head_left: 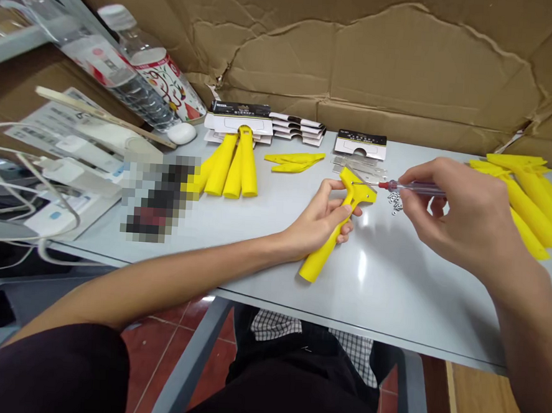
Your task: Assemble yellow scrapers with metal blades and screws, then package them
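My left hand (324, 219) is closed round the neck of a yellow scraper (320, 259), its handle slanting down toward the table's front edge. My right hand (458, 211) grips a screwdriver (420, 188) with a clear, reddish handle. The screwdriver's thin shaft reaches left to the scraper's head, where its tip appears to meet a screw. Small metal screws or nuts (394, 203) lie in a loose pile just beneath the screwdriver. Behind the scraper's head are thin clear strips (360, 168), partly covered.
More yellow scraper handles (234, 166) lie at left, others (533, 203) at far right. Flat yellow pieces (295, 162) sit between. Printed cards (360, 144) stand along the cardboard wall (359, 62). Bottles (158, 68) and white cables (40, 242) crowd the left side.
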Tool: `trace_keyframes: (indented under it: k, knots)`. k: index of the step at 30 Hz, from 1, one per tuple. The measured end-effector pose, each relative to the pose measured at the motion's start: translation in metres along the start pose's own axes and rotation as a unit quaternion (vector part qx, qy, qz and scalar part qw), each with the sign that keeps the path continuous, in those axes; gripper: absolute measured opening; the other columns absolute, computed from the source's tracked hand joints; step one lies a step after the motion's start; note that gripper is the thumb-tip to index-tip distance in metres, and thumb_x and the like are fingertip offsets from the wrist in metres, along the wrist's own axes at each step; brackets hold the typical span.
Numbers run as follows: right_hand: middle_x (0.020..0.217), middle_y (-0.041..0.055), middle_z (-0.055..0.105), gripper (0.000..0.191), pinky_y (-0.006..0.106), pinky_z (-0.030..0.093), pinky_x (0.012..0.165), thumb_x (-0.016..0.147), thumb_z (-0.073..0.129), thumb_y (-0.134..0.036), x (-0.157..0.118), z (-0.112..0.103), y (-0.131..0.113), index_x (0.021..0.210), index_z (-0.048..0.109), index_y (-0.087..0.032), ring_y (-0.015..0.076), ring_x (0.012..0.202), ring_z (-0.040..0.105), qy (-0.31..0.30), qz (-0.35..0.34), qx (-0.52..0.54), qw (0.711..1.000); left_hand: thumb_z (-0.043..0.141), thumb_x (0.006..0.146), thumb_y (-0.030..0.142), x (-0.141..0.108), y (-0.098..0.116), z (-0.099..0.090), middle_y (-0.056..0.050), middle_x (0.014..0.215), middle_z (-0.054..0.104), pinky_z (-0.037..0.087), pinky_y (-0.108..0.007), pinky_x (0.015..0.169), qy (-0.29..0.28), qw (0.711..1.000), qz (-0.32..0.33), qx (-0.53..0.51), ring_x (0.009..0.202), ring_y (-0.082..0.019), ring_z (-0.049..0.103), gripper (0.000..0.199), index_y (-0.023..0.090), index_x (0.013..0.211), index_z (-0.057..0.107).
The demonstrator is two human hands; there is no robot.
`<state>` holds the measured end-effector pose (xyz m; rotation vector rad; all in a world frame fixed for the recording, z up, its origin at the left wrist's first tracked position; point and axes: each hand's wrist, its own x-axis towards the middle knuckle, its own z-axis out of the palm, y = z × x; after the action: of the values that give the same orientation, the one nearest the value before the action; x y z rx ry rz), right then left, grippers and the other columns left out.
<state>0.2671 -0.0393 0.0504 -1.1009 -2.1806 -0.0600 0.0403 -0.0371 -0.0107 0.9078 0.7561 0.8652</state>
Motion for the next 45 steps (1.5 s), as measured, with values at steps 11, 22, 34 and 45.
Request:
trace_keyframes:
  k: [11, 22, 34, 45]
  knots:
    - [0.098, 0.0050, 0.078, 0.013, 0.040, 0.049, 0.064, 0.101, 0.061, -0.023, 0.0009, -0.0037, -0.0059, 0.100, 0.070, -0.031, 0.0235, 0.069, 0.068, -0.027, 0.028, -0.015, 0.999, 0.062, 0.105, 0.019, 0.0002, -0.0002, -0.0004, -0.001, 0.101, 0.063, 0.043, -0.023, 0.055, -0.002, 1.000, 0.005, 0.004, 0.061, -0.007, 0.054, 0.028, 0.028, 0.119, 0.038]
    - [0.069, -0.0024, 0.073, 0.005, 0.034, 0.042, 0.053, 0.100, 0.069, -0.026, 0.0001, 0.0018, -0.0013, 0.095, 0.070, -0.026, 0.0168, 0.052, 0.061, 0.015, 0.005, -0.031, 0.999, 0.055, 0.108, 0.015, -0.0007, 0.0014, 0.0021, -0.002, 0.102, 0.063, 0.043, -0.023, 0.055, 0.007, 1.000, -0.002, 0.006, 0.061, -0.006, 0.054, 0.024, 0.027, 0.120, 0.038]
    - [0.108, 0.0051, 0.072, 0.020, 0.039, 0.051, 0.063, 0.100, 0.063, -0.012, -0.0032, 0.0018, 0.0006, 0.095, 0.072, -0.029, 0.0192, 0.069, 0.065, -0.003, 0.010, -0.003, 1.000, 0.058, 0.106, 0.016, -0.0007, 0.0011, 0.0008, -0.002, 0.103, 0.064, 0.043, -0.023, 0.055, -0.003, 1.000, 0.003, 0.012, 0.061, -0.006, 0.054, 0.026, 0.027, 0.120, 0.038]
    - [0.081, 0.0009, 0.080, 0.004, 0.035, 0.046, 0.058, 0.097, 0.073, -0.025, -0.0020, 0.0012, 0.0004, 0.097, 0.076, -0.027, 0.0189, 0.059, 0.066, 0.003, 0.011, -0.006, 1.000, 0.061, 0.105, 0.017, -0.0007, 0.0012, 0.0000, -0.002, 0.105, 0.066, 0.044, -0.023, 0.056, 0.001, 1.000, -0.001, 0.004, 0.061, -0.006, 0.053, 0.028, 0.027, 0.119, 0.039]
